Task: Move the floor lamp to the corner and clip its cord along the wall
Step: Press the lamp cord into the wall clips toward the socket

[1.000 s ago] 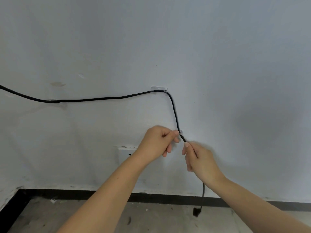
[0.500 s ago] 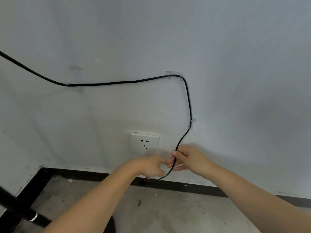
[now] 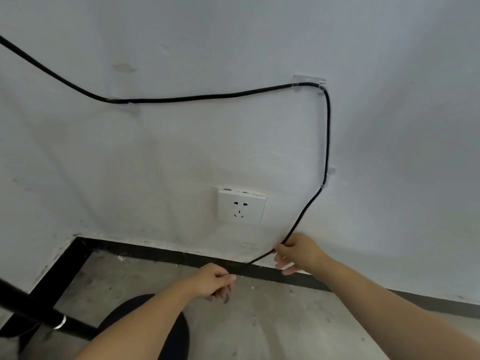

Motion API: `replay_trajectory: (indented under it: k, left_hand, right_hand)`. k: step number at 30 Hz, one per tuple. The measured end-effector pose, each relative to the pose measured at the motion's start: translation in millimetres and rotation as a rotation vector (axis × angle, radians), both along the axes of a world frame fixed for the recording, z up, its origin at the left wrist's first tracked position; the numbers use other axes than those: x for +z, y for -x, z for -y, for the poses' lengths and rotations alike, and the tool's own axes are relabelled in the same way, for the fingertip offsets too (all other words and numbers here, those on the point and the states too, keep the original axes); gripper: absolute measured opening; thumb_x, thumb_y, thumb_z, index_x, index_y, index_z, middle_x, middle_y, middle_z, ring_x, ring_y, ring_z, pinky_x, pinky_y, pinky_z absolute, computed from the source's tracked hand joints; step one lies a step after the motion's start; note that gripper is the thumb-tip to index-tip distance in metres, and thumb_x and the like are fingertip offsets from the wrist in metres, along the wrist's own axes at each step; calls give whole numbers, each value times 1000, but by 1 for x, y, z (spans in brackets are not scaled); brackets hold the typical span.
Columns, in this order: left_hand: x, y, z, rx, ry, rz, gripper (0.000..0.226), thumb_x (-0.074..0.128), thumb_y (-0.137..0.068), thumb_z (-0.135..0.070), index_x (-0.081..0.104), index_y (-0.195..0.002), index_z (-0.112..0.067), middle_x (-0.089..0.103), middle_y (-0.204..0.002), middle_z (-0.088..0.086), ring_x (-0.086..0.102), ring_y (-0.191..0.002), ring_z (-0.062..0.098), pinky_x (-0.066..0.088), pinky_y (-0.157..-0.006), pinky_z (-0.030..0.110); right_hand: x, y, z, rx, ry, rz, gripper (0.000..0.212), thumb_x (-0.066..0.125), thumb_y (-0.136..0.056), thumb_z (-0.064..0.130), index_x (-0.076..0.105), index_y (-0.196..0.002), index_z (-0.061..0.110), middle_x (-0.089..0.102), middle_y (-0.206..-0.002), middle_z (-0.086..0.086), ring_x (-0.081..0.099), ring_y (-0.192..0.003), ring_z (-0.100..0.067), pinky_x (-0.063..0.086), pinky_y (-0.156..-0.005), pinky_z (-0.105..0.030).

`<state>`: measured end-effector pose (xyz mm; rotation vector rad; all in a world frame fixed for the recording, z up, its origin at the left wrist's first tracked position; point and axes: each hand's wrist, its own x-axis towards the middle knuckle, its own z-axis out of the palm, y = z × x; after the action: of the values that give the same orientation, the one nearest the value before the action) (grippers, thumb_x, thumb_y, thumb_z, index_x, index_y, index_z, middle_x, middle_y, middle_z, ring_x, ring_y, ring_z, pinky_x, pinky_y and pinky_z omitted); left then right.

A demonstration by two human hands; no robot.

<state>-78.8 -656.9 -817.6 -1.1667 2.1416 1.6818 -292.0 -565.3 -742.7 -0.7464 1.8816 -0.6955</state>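
A black cord (image 3: 207, 96) runs along the white wall through three clear clips: a left clip (image 3: 127, 103), a top right clip (image 3: 309, 81) and a lower clip (image 3: 327, 178). Below the lower clip the cord slants down to the left. My right hand (image 3: 298, 253) pinches it just above the skirting. My left hand (image 3: 215, 281) is closed around the cord's end lower down, over the floor; the plug is hidden in the fist. The lamp's black pole (image 3: 31, 305) and round black base (image 3: 145, 318) stand at the bottom left.
A white wall socket (image 3: 241, 207) sits between the hands and the clipped cord. A black skirting strip (image 3: 161, 252) lines the wall's foot and turns at the corner on the left. The floor is bare grey concrete (image 3: 272, 328).
Both hands have dropped from the lower clip down the cord towards the floor. The view has tilted down, bringing the socket, the lamp pole and the base into sight.
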Motion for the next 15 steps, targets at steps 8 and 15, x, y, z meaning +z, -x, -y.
replay_trajectory:
  k: [8,15]
  left_hand:
    - [-26,21,10,362,34,-90,27,53,-93,-28,69,-75,-16,53,-48,0,47,-35,9,41,-40,20]
    - [-32,26,11,371,151,-175,27,54,-92,-25,68,-71,-14,52,-46,0,47,-41,14,43,-55,29]
  right_hand:
    - [-21,-28,18,-289,139,-9,26,55,-94,11,60,-69,9,68,-71,-11,68,-56,-17,60,-48,-25]
    - [-31,-36,13,-383,179,-111,25,52,-94,14,61,-71,8,68,-73,-10,69,-53,-14,59,-49,-24]
